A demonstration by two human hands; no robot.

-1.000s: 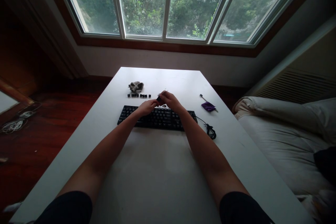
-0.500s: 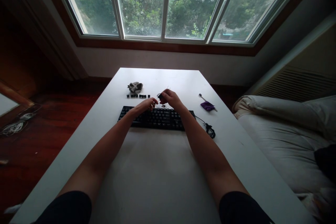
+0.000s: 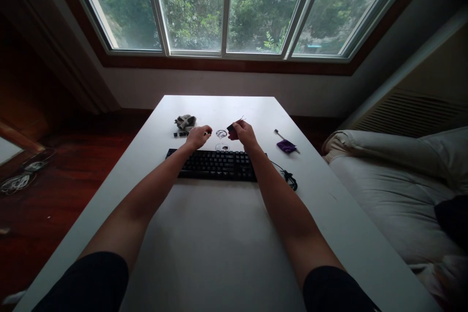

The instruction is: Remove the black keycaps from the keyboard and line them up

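A black keyboard lies across the middle of the white table. My left hand hovers just beyond its far edge, fingers pinched on a small black keycap at the right end of a row of loose keycaps. My right hand is raised beyond the keyboard, closed on a small dark wire keycap puller. Two small clear round things lie on the table between my hands.
A crumpled grey cloth lies behind the keycap row. A purple cloth with a thin tool lies to the right. The keyboard's black cable coils at its right end. A bed with white bedding borders the table's right side.
My hands were together over the keyboard's far edge. They have parted: the left went left toward the keycap row, and the right lifted slightly to the right with the puller.
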